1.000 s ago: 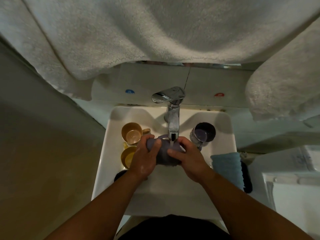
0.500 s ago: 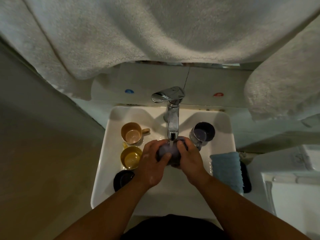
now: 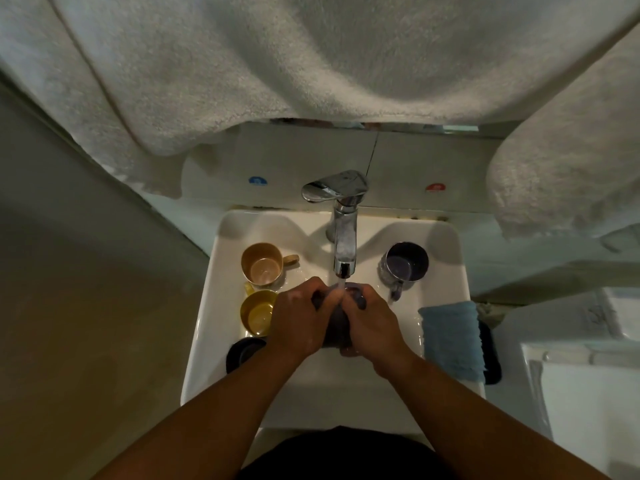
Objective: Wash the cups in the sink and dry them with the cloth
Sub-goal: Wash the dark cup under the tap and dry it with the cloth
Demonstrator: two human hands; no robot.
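Head view: Washing is under way. The left hand [image 3: 298, 318] and right hand [image 3: 372, 323] both curl round a dark cup [image 3: 337, 327], held under the running tap [image 3: 344, 244] over the sink [image 3: 207, 306]. Judged from positions, a tan cup [image 3: 261, 265], yellow cup [image 3: 258, 313] and black cup [image 3: 244, 353] wait at left; a purple cup [image 3: 405, 263] stands far right. Drying appears not yet begun: the blue cloth [image 3: 452, 337], a nubby textile, lies folded on the right rim. The cups look smooth and rigid.

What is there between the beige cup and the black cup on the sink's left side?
In the head view, a yellow cup stands between the beige cup and the black cup.
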